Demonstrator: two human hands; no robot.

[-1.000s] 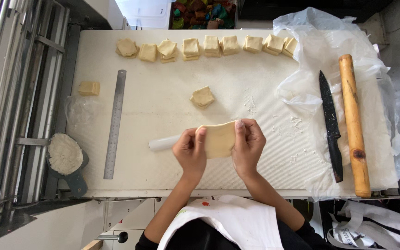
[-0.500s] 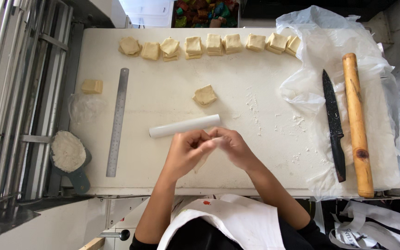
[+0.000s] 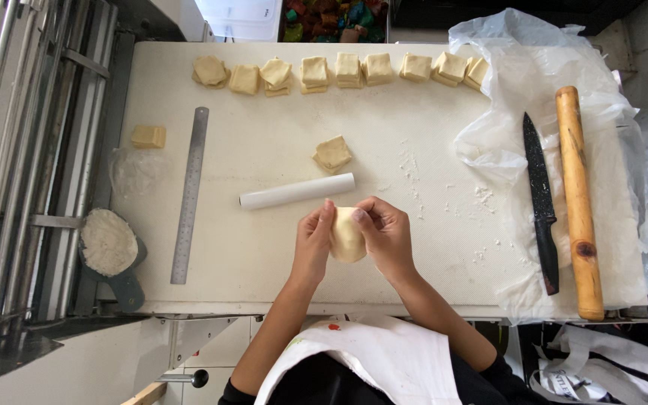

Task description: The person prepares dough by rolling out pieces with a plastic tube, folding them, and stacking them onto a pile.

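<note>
Left hand (image 3: 313, 241) and right hand (image 3: 386, 238), fingers clamped together on a folded dough piece (image 3: 347, 235), held it above the work table (image 3: 264, 247), just below a white rolling tube (image 3: 297, 191). Dough appeared soft, light, easily deformed; best gripped gently at its edges.

The sides of the pale dough piece (image 3: 348, 234) are covered by the left hand (image 3: 312, 244) and right hand (image 3: 388, 238); only its middle face shows. The palms are hidden. The person's torso is cut off by the bottom edge. Colourful items (image 3: 329, 20) beyond the table's far end are cropped by the top edge and too small to identify. The clear plastic sheet (image 3: 624, 180) conceals the table surface beneath it.
</note>
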